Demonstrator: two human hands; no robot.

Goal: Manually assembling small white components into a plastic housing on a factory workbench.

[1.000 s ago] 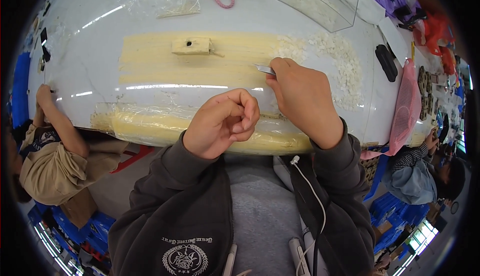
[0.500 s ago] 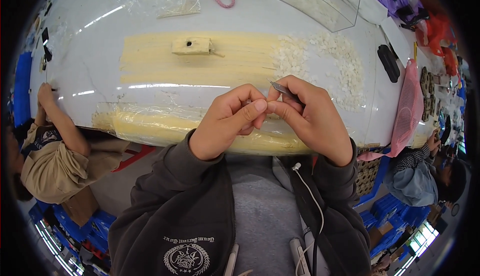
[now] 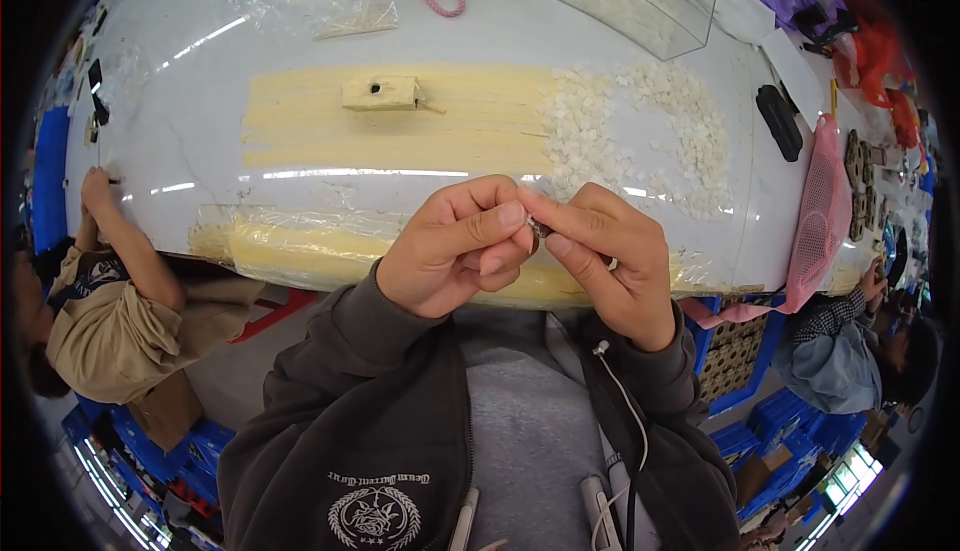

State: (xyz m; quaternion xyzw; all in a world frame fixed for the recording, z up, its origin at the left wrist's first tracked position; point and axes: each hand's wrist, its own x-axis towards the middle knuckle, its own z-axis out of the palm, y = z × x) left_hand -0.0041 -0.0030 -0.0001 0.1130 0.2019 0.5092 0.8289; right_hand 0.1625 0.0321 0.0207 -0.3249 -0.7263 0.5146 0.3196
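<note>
Both hands up over the table's [image 3: 480,46] near edge. Small dark, shiny piece [image 3: 540,230] sits between the fingertips, at the tip of the right hand's [image 3: 622,263] grip, thumb and forefinger clamped on it. Left hand [image 3: 455,244] fingertips just left of it; from here I can't tell whether that grip pinches it. White flakes [image 3: 582,129] lie beyond, yellow block [image 3: 380,94] far left.

A small dark metallic tool [image 3: 538,228], mostly hidden, sits in the right hand's [image 3: 620,256] pinched fingers, just beside the left hand's [image 3: 455,246] fingertips. Thin, irregular white flakes [image 3: 578,123] lie scattered loosely across the counter [image 3: 200,81] beyond.
</note>
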